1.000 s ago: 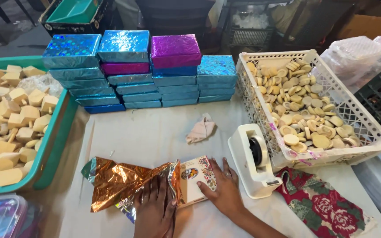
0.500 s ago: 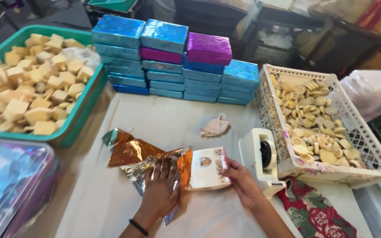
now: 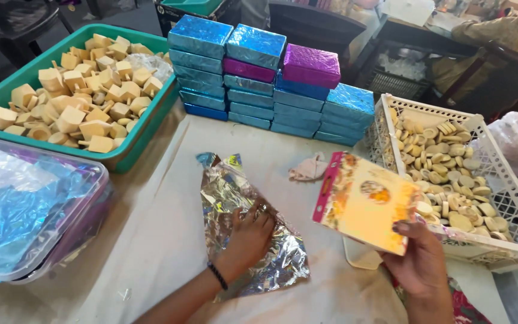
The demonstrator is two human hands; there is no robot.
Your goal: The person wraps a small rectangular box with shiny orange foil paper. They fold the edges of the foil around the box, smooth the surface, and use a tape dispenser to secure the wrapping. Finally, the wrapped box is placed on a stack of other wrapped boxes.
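My right hand (image 3: 419, 264) holds a flat orange and yellow printed box (image 3: 364, 201) lifted off the table, tilted toward me. My left hand (image 3: 248, 235) presses down on a crinkled sheet of silver foil (image 3: 241, 222) spread on the cloth-covered table (image 3: 163, 240). The foil's far corner shows a blue and gold edge. A small crumpled beige scrap (image 3: 310, 169) lies just beyond the foil.
Stacks of blue and purple foil-wrapped boxes (image 3: 259, 78) stand at the back. A green tray of tan blocks (image 3: 79, 96) sits at left, a clear tub of blue foil sheets (image 3: 25, 210) at near left. A white basket of small tan pieces (image 3: 451, 174) is at right.
My right hand has lifted the printed box off the foil and moved it to the right. The foil now lies open and flat under my left hand. The camera has shifted.
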